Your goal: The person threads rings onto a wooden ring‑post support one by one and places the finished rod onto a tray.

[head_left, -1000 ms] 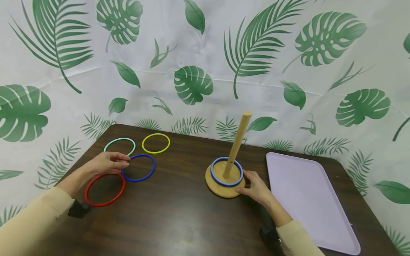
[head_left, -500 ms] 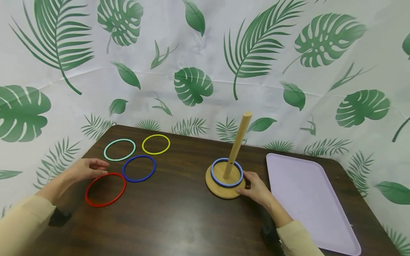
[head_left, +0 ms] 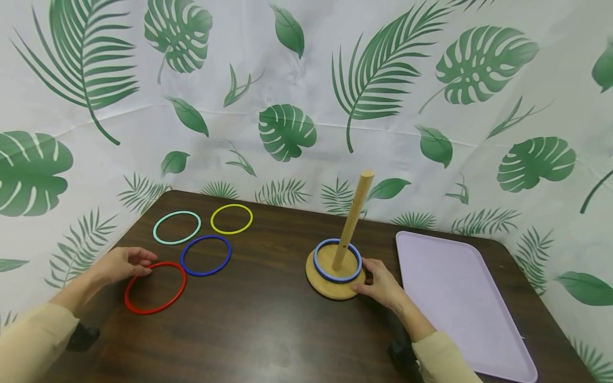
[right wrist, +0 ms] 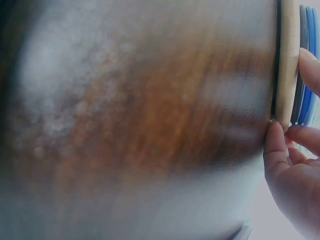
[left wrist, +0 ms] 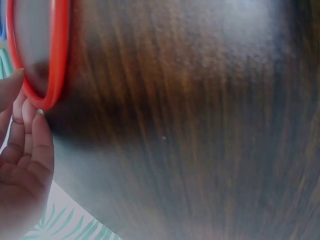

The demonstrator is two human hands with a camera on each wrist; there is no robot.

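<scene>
My left hand (head_left: 124, 264) is at the upper left edge of a red ring (head_left: 155, 311) lying on the dark table. In the left wrist view, the thumb and fingers (left wrist: 42, 142) stand on either side of the red ring's rim (left wrist: 59, 50), pinching it. With its thumb on top, my right hand (head_left: 380, 282) grips the round wooden base (head_left: 330, 291) of a ring stand by its right edge. An upright wooden peg (head_left: 354, 218) rises from that base. Round the peg's foot lie stacked rings, a light blue ring (head_left: 316, 263) uppermost with darker ones under it.
A blue ring (head_left: 230, 255), a mint green ring (head_left: 154, 229) and a yellow ring (head_left: 251, 218) lie flat at the back left. Right of the stand is a lilac tray (head_left: 445, 287). A leaf-patterned cloth (head_left: 306, 80) hangs behind the table (head_left: 258, 324).
My left hand has moved left and toward me, from beside the blue ring to the red ring's edge. The right hand has stayed on the base.
</scene>
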